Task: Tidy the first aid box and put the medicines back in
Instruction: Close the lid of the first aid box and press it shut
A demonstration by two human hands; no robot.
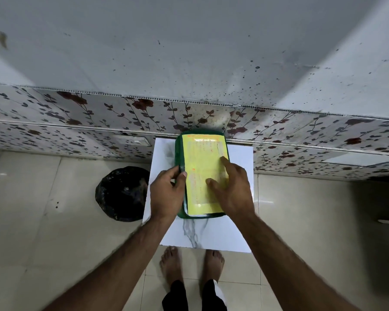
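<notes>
Bare feet (pixel 192 263) nearest, at edge of white marble-look square surface (pixel 211 234). Closed green plastic first aid box (pixel 178 153) with yellow label sits there. Left hand (pixel 166 194) pinching left-side latch; right hand (pixel 230 189) flat, fingers spread on lid. Risk: latch springs, box slides, medicines spill onto floor.

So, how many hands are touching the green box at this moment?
2. The left hand grips the left edge of the green box, about halfway along. The right hand rests flat on the yellow label on the lid.
</notes>
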